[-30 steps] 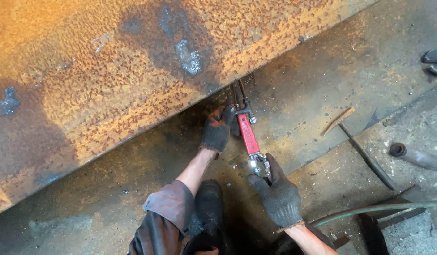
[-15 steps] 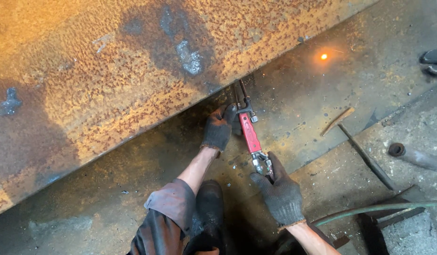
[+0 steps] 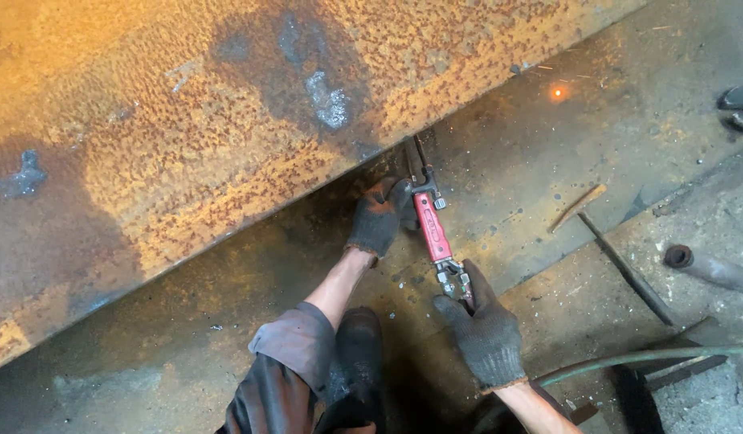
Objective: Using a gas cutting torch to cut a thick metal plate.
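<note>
Since half a second ago our hands have almost not moved; only the orange spark (image 3: pixel 557 93) on the floor (image 3: pixel 548 185) sits a little lower and left, with thin streaks beside it. The red torch (image 3: pixel 432 227) lies between our two hands, its long axis running from lower right up to the upper left, with its tip under the edge of the rusty steel plate (image 3: pixel 187 137). Our right hand (image 3: pixel 485 333) has its grip clenched around the valve end. Our left hand (image 3: pixel 379 219) is nearer to the plate, touching the torch beside its head; whether that grip closes we cannot tell. A green hose (image 3: pixel 645 358) runs away to the right.
</note>
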